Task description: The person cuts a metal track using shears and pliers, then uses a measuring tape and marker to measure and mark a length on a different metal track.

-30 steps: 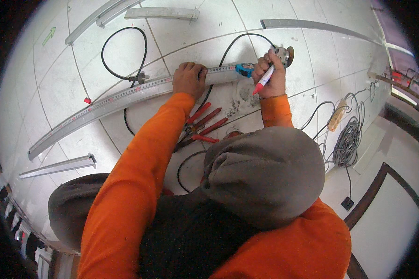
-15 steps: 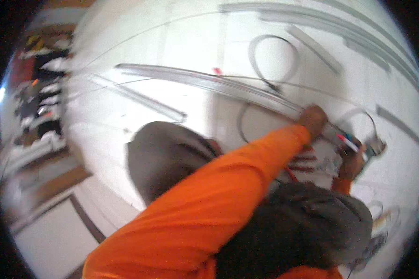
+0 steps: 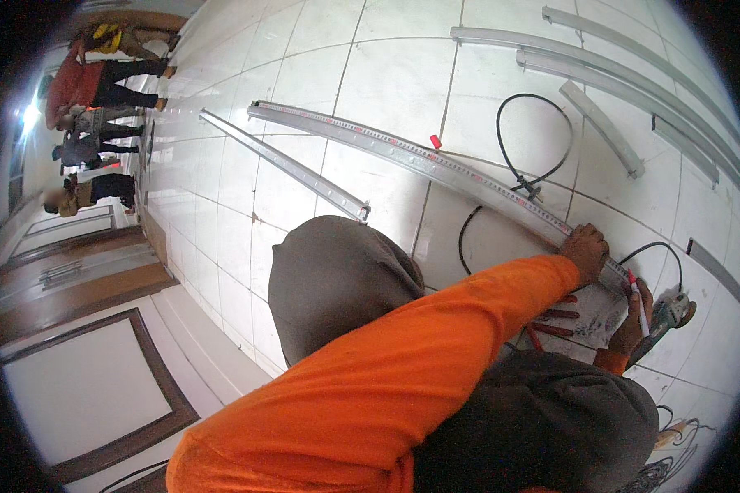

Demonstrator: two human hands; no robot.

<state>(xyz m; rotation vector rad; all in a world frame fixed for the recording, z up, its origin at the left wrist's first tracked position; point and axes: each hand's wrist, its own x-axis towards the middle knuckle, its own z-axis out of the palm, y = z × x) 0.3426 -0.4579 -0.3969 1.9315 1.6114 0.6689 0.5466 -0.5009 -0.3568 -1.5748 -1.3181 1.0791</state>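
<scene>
My left hand [image 3: 584, 251] is closed over a long grey metal channel [image 3: 469, 187], pressing a tape measure [image 3: 390, 141] down along it. The tape's blade runs nearly the channel's whole length. My right hand [image 3: 627, 322] pinches a white marker with a red end [image 3: 638, 302], its tip close to the channel's near right end. Beyond that hand lies an angle grinder [image 3: 672, 314] on the tiles. Red-handled pliers [image 3: 555, 322] rest on the floor below my left wrist, partly hidden by my sleeve. A small red cap [image 3: 436, 141] sits beside the channel.
A shorter metal strip [image 3: 284, 164] lies to the left. Several more strips [image 3: 592, 62] are at the upper right. A black cable [image 3: 501, 123] loops across the tiled floor, and tangled wires [image 3: 678, 460] lie lower right. Several people [image 3: 99, 90] stand far left.
My view has shifted and sharpened from a blur. The marker now stands more upright in my right hand. My left hand stays on the channel.
</scene>
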